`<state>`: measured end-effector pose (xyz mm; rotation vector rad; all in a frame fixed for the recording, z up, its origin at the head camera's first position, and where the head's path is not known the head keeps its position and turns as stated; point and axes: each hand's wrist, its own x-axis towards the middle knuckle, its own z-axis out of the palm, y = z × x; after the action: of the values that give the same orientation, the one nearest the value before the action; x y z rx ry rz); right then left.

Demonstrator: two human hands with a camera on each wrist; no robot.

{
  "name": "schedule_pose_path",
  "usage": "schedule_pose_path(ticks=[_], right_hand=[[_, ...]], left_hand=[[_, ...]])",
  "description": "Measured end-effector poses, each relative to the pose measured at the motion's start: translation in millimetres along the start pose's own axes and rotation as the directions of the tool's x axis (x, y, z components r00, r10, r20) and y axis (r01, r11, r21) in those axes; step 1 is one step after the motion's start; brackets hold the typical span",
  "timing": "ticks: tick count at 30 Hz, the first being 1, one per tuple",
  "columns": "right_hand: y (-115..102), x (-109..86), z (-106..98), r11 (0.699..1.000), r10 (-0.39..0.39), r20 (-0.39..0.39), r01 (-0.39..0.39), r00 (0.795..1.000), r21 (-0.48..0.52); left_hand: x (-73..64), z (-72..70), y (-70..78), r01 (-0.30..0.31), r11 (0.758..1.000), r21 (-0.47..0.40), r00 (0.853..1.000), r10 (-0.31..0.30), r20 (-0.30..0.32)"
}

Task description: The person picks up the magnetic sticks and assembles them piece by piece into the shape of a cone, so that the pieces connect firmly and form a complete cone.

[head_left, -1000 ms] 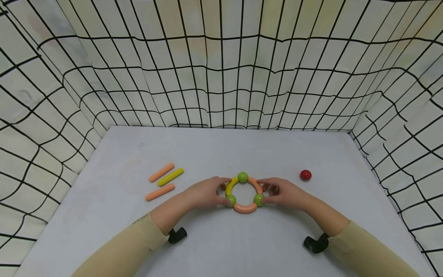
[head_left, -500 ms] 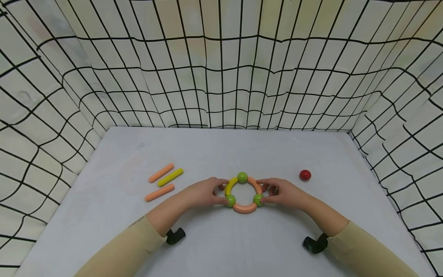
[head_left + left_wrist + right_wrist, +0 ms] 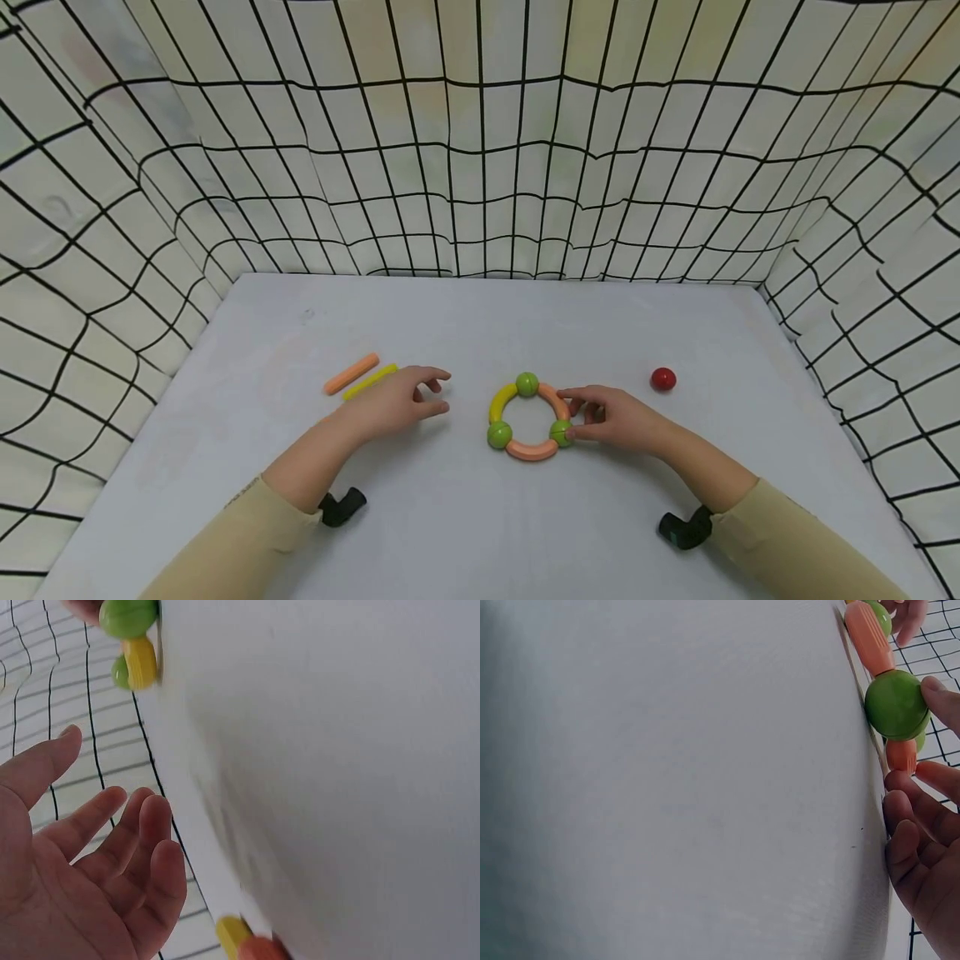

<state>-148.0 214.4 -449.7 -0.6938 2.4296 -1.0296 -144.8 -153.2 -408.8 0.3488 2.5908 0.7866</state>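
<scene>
A toy ring of curved yellow and orange sticks joined by green balls (image 3: 527, 384) lies on the white table. My right hand (image 3: 618, 421) holds the ring's right side, thumb against a green ball (image 3: 896, 705) and index finger at the curved orange stick (image 3: 553, 402). Left of the ring is my left hand (image 3: 393, 404), apart from it, fingers spread with nothing in them; its palm (image 3: 90, 900) shows in the left wrist view. A straight yellow stick (image 3: 363, 385) is partly hidden behind this hand, beside a straight orange stick (image 3: 351, 374).
A red ball (image 3: 663, 379) lies on the table (image 3: 480, 325) to the right of the ring. White walls with a black net (image 3: 480, 175) enclose the table at the back and both sides.
My left hand has let go of the ring and moved left toward the straight sticks, covering one orange stick. The right hand and the ring have stayed in place.
</scene>
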Motion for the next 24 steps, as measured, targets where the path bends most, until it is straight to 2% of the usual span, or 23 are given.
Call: schedule_pose_path(ticks=[6, 10, 14, 24], right_hand=[[0, -0.4, -1, 1.000, 0.005, 0.001, -0.005, 1.000, 0.001], [0, 0.2, -1, 1.000, 0.005, 0.001, -0.005, 1.000, 0.001], [2, 0.6, 0, 1.000, 0.006, 0.000, -0.006, 1.000, 0.001], [2, 0.3, 0, 1.000, 0.013, -0.002, -0.013, 1.000, 0.015]], left_hand=[[-12.2, -21.7, -18.2, 0.025, 1.000, 0.006, 0.998, -0.025, -0.060], [-23.0, -31.0, -32.0, 0.030, 0.999, 0.024, 0.995, -0.028, -0.091], [-33.0, -37.1, -43.3, 0.040, 0.998, 0.049, 0.994, -0.035, -0.103], [-48.5, -40.8, -61.4, 0.143, 0.978, 0.149, 0.981, -0.121, -0.149]])
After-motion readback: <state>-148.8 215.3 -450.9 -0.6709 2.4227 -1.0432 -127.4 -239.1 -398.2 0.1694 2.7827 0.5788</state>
